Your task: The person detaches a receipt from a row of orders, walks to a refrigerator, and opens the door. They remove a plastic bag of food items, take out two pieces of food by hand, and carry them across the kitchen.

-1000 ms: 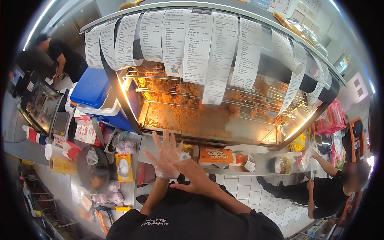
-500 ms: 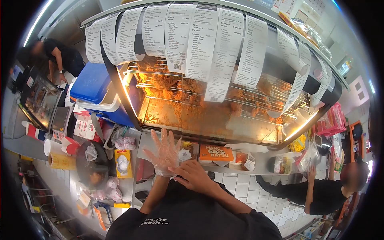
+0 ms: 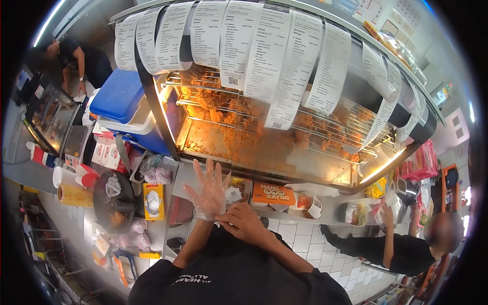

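Note:
My left hand (image 3: 206, 185) is raised with its fingers spread, inside a clear plastic glove (image 3: 210, 207). At the left wrist, the bare fingers of my right hand (image 3: 245, 223) are pinched together on the glove's cuff. Just beyond both hands is a food box with a white label (image 3: 234, 194) on the counter. To its right stands an orange box lettered "MANG KATSU" (image 3: 274, 193), then an open box of food (image 3: 306, 202).
A lit glass cabinet (image 3: 244, 165) holds fried food on racks. Paper receipts (image 3: 264, 56) hang over its front. On the left are a blue cooler (image 3: 117, 96), a dark round pan (image 3: 114, 201) and a yellow box (image 3: 153, 202). A co-worker (image 3: 412, 251) handles plastic bags at right.
My right fingers have closed in on the glove's cuff, while the left fingers stay spread. The view has shifted slightly. At right, the co-worker's hand has moved up and left at the bags.

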`<state>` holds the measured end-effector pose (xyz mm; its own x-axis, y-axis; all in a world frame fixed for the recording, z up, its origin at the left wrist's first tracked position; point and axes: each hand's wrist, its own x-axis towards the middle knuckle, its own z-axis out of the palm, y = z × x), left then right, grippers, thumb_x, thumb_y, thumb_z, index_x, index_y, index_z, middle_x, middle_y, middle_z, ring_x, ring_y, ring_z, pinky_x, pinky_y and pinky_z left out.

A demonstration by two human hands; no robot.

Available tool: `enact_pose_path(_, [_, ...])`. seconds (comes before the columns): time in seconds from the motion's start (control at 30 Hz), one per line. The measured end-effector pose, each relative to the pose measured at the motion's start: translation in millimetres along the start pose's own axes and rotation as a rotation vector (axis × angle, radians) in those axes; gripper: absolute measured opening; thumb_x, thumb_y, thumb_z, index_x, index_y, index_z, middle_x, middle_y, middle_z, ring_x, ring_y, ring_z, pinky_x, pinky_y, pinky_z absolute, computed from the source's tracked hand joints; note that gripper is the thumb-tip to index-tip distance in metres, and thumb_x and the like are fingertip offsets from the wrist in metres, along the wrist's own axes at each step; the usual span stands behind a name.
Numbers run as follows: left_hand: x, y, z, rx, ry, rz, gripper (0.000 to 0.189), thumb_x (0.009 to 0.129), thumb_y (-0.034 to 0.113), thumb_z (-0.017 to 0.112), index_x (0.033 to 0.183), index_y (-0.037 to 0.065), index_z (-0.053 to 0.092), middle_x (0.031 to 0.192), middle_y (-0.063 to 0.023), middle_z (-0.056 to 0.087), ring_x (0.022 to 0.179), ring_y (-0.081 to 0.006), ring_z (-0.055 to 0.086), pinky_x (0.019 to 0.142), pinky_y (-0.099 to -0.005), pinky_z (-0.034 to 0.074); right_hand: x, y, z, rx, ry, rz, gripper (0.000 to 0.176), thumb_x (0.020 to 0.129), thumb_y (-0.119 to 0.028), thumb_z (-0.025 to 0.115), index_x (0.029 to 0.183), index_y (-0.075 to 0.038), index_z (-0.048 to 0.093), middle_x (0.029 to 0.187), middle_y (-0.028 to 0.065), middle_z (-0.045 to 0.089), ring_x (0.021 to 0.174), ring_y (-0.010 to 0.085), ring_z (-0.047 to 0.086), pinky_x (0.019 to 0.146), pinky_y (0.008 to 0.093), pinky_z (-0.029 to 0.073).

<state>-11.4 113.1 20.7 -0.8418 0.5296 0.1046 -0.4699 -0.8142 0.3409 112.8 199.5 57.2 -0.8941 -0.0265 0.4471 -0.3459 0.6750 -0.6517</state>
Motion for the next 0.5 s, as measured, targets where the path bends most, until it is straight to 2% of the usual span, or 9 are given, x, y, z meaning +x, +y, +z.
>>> enact_pose_path(0.1, [0.6, -0.2, -2.1, 0.012, 0.016, 0.007, 0.084, 0.085, 0.080, 0.032, 0.153, 0.037, 0.010, 0.158, -0.0033, 0.019, 0.144, -0.0238, 0.022, 0.115, -0.0528, 0.021, 1.1, -1.3, -0.4, 0.000, 0.015, -0.009, 0.025, 0.078, -0.013, 0.075, 0.102, -0.013, 0.068, 0.088, 0.0014, 0.062, 0.088, 0.0225, 0.058, 0.078, 0.0357, 0.045])
enact_pose_path(0.27, [1.4, 1.1, -0.7, 0.033, -0.018, -0.015, 0.084, 0.085, 0.081, 0.030, 0.153, 0.038, 0.008, 0.160, -0.0060, 0.014, 0.146, -0.0280, 0.012, 0.116, -0.0531, 0.017, 2.1, 0.1, 1.8, -0.010, 0.033, -0.006, 0.026, 0.078, -0.012, 0.074, 0.103, -0.014, 0.068, 0.090, 0.0007, 0.062, 0.089, 0.0225, 0.058, 0.079, 0.0354, 0.045])
enact_pose_path(0.5, [0.6, 0.2, -2.5, 0.024, 0.008, -0.008, 0.083, 0.085, 0.081, 0.029, 0.153, 0.039, 0.008, 0.160, -0.0074, 0.013, 0.147, -0.0285, 0.010, 0.116, -0.0534, 0.017, 5.9, -9.0, -3.8, 0.014, 0.005, 0.024, 0.026, 0.079, -0.012, 0.073, 0.105, -0.014, 0.068, 0.092, 0.0006, 0.063, 0.092, 0.0228, 0.057, 0.081, 0.0354, 0.044])
